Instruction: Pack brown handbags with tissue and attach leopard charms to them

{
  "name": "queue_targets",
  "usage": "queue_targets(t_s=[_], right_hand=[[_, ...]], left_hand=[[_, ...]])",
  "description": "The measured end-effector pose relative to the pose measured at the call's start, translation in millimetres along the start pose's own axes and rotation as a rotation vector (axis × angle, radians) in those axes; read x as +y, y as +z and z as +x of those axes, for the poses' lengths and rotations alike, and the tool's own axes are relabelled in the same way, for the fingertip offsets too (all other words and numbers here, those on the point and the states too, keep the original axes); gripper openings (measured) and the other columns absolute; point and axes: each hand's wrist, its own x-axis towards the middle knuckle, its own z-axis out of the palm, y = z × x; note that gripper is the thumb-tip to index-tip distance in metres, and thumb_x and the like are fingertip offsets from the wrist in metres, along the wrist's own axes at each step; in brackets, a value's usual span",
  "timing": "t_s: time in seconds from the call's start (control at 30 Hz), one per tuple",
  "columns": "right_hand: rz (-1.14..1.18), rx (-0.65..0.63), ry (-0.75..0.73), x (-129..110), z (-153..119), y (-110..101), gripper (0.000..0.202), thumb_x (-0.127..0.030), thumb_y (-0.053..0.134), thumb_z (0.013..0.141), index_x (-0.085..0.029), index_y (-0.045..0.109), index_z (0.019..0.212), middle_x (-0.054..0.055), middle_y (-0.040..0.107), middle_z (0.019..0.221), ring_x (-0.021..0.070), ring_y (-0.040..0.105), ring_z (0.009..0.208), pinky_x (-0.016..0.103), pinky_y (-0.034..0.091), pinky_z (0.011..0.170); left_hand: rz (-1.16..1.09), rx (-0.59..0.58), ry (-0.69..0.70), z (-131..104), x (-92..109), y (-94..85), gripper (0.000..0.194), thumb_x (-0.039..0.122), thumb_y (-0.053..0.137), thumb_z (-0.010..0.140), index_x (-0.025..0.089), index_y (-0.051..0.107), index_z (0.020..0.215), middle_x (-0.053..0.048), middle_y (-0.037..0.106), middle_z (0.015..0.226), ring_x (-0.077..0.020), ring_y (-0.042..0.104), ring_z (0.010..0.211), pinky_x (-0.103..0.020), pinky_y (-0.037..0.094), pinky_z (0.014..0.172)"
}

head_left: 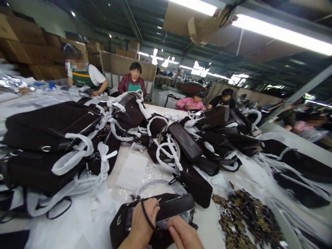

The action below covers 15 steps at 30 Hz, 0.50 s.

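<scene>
A dark bag (118, 224) lies at the bottom centre of the table, with a silver ring on its left end and a plastic-wrapped handle behind it. My left hand (145, 221) is at the bag's middle, its fingers bent over the dark material, and a thin dark strap crosses the back of the hand. Just to the right, my right hand (183, 232) reaches the bag's front edge with its fingers close together beside a clear plastic part. What the fingertips of either hand pinch is too small to make out.
Dark bags with white-wrapped handles are piled at left (52, 128) and centre right (185, 141). Metal-and-brown pieces (246, 218) lie in a heap at lower right. White sheet (132, 171) lies behind the bag. Several people sit across the table.
</scene>
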Motion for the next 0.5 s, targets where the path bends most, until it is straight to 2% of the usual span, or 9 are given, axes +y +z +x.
queue_targets(t_s=[0.1, 0.17, 0.23, 0.3, 0.37, 0.4, 0.5], right_hand=[[-0.263, 0.174, -0.001, 41, -7, 5, 0.024, -0.017, 0.04, 0.089, -0.022, 0.061, 0.1, 0.01, 0.066, 0.112, 0.0215, 0.063, 0.1, 0.03, 0.051, 0.087], [-0.351, 0.147, 0.051, 59, -6, 8, 0.032, -0.012, 0.042, 0.084, -0.023, 0.062, 0.107, 0.011, 0.065, 0.118, 0.0233, 0.062, 0.106, 0.032, 0.05, 0.088], [-0.345, 0.022, 0.126, 66, -3, 6, 0.038, -0.006, 0.039, 0.08, -0.025, 0.064, 0.102, 0.007, 0.071, 0.106, 0.0214, 0.066, 0.097, 0.029, 0.052, 0.08], [-0.302, -0.093, 0.158, 64, -1, -1, 0.035, -0.006, 0.038, 0.08, -0.026, 0.066, 0.089, 0.004, 0.073, 0.089, 0.0197, 0.068, 0.085, 0.027, 0.052, 0.073], [-0.316, -0.09, 0.14, 54, -4, -11, 0.027, -0.012, 0.04, 0.084, -0.023, 0.064, 0.081, 0.004, 0.071, 0.079, 0.0206, 0.068, 0.076, 0.028, 0.051, 0.068], [-0.349, -0.031, 0.137, 49, -7, -17, 0.024, -0.016, 0.04, 0.086, -0.022, 0.063, 0.08, 0.005, 0.069, 0.077, 0.0209, 0.067, 0.073, 0.028, 0.05, 0.065], [-0.444, 0.254, 0.128, 29, -14, -29, 0.023, -0.024, 0.04, 0.09, -0.021, 0.062, 0.083, 0.008, 0.068, 0.077, 0.0211, 0.066, 0.069, 0.03, 0.049, 0.064]], left_hand=[[-0.107, 0.107, 0.066, -3, -9, 5.2, 0.027, 0.026, 0.038, 0.091, 0.021, 0.056, 0.073, 0.0, 0.062, 0.069, -0.0152, 0.059, 0.066, -0.025, 0.038, 0.062], [-0.155, 0.131, 0.091, -7, -12, 7.5, 0.027, 0.028, 0.039, 0.092, 0.021, 0.056, 0.072, 0.0, 0.062, 0.068, -0.0151, 0.059, 0.067, -0.025, 0.039, 0.063], [-0.176, 0.089, 0.124, -10, -11, 8.0, 0.025, 0.027, 0.041, 0.091, 0.021, 0.058, 0.073, 0.0, 0.063, 0.069, -0.015, 0.06, 0.068, -0.024, 0.039, 0.063], [-0.181, 0.045, 0.126, -11, -8, 6.6, 0.024, 0.025, 0.042, 0.089, 0.021, 0.059, 0.073, 0.0, 0.064, 0.07, -0.0151, 0.06, 0.068, -0.024, 0.04, 0.063], [-0.204, 0.018, 0.085, -9, -6, 3.1, 0.024, 0.024, 0.042, 0.088, 0.021, 0.061, 0.073, 0.0, 0.065, 0.071, -0.0153, 0.06, 0.069, -0.024, 0.041, 0.065], [-0.224, 0.011, 0.056, -8, -5, 0.8, 0.024, 0.024, 0.042, 0.088, 0.021, 0.061, 0.074, 0.0, 0.065, 0.072, -0.0156, 0.061, 0.071, -0.024, 0.042, 0.066], [-0.272, -0.029, 0.027, -3, -4, -5.4, 0.023, 0.025, 0.044, 0.088, 0.021, 0.063, 0.076, -0.001, 0.066, 0.077, -0.016, 0.062, 0.076, -0.025, 0.043, 0.071]])
